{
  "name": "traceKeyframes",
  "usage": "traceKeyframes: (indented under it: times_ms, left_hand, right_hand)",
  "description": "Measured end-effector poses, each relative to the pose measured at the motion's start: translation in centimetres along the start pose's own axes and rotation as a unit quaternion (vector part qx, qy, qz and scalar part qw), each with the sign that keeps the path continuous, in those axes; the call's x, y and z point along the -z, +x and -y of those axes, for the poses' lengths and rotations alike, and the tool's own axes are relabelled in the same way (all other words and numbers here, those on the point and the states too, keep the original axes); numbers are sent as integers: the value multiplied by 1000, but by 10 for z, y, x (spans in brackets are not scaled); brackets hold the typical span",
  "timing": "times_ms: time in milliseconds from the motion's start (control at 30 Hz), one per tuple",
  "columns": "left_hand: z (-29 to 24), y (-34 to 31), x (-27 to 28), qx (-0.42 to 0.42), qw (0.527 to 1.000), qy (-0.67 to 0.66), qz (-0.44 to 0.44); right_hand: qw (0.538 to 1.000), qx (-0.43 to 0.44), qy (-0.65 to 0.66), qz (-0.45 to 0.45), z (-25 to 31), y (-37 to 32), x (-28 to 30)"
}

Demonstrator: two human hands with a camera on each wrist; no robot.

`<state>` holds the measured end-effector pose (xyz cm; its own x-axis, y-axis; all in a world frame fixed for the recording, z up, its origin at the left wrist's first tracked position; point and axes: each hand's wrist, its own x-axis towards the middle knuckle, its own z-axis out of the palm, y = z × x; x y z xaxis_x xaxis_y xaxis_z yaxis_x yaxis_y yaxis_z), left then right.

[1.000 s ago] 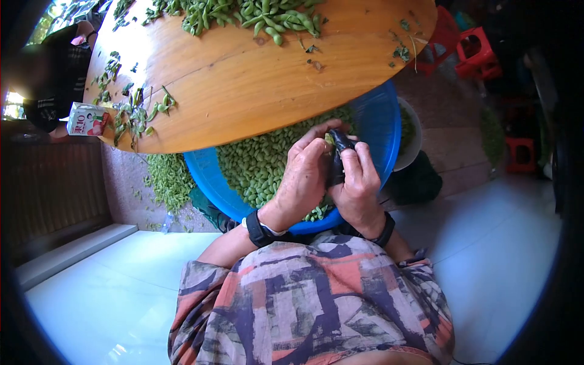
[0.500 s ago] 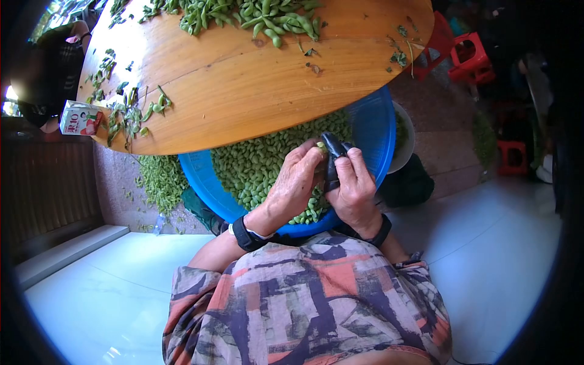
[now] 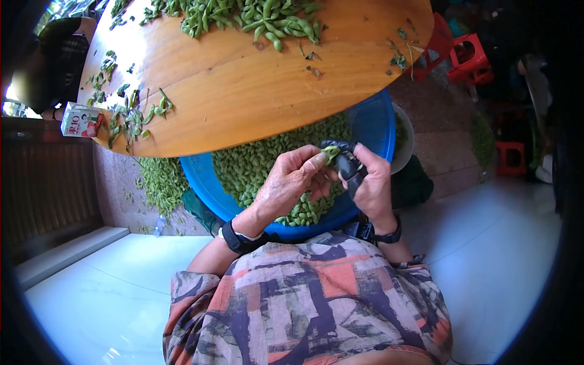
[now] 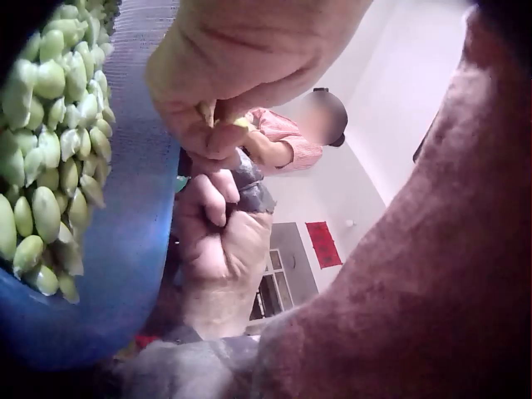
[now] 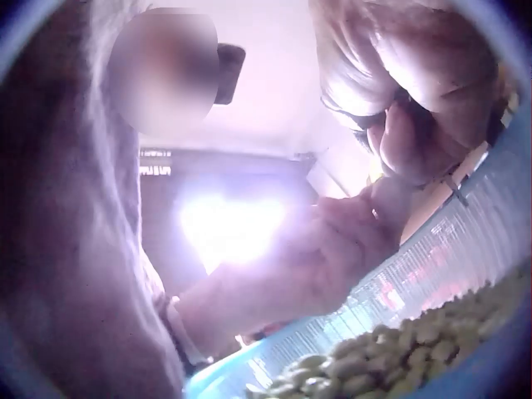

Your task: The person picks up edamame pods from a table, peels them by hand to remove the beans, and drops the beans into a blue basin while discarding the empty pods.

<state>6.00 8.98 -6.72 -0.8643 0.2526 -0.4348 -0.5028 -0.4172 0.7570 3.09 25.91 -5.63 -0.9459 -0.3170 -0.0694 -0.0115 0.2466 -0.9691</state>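
Over the blue basin (image 3: 384, 131), the left hand (image 3: 286, 182) pinches a green soybean pod (image 3: 330, 153) between thumb and forefinger. From the other side the right hand (image 3: 376, 185) grips the same pod's end, its thumb and forefinger wrapped in black covering (image 3: 350, 164). The two hands' fingertips are close together. Shelled green beans (image 3: 255, 167) fill the basin below. In the left wrist view, the right hand (image 4: 220, 241) has its other fingers curled in. The right wrist view shows the left hand (image 5: 307, 258) in glare, the pod mostly hidden by fingers.
A wooden table (image 3: 243, 103) overhangs the basin's far side, bearing a heap of pods (image 3: 267, 18), leafy scraps and a drink carton (image 3: 82, 120). Empty pods (image 3: 161, 182) lie on the floor at left. A pale bowl (image 3: 406, 149) and red stools (image 3: 469, 58) stand right. Another person is at left.
The right hand has turned and shifted slightly right, its black-covered thumb and forefinger now spread around the pod. The left hand has stayed close by, and the pod shows more between them.
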Motion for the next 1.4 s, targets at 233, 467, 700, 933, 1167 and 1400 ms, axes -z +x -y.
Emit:
traceKeyframes:
  times_ms: [233, 467, 700, 933, 1167, 1400]
  left_hand:
    - [11, 1, 6, -23, 997, -74, -8]
    - [-12, -12, 0, -51, 968, 233, 83]
    - [-135, 27, 35, -259, 765, 580, -110]
    - [-170, 95, 71, -361, 578, 707, -189]
    - [-170, 68, 90, -306, 637, 674, -216]
    - [-97, 5, 26, -107, 984, 140, -21]
  right_hand:
    - [925, 283, -249, -41, -6, -12, -14]
    - [979, 153, -75, -113, -47, -9, 41]
    - [887, -18, -358, -291, -40, 6, 128]
    - [913, -25, -312, -262, -35, 12, 119]
    - [951, 22, -248, -180, 1, 21, 92]
    - [991, -14, 113, 71, 41, 45, 15]
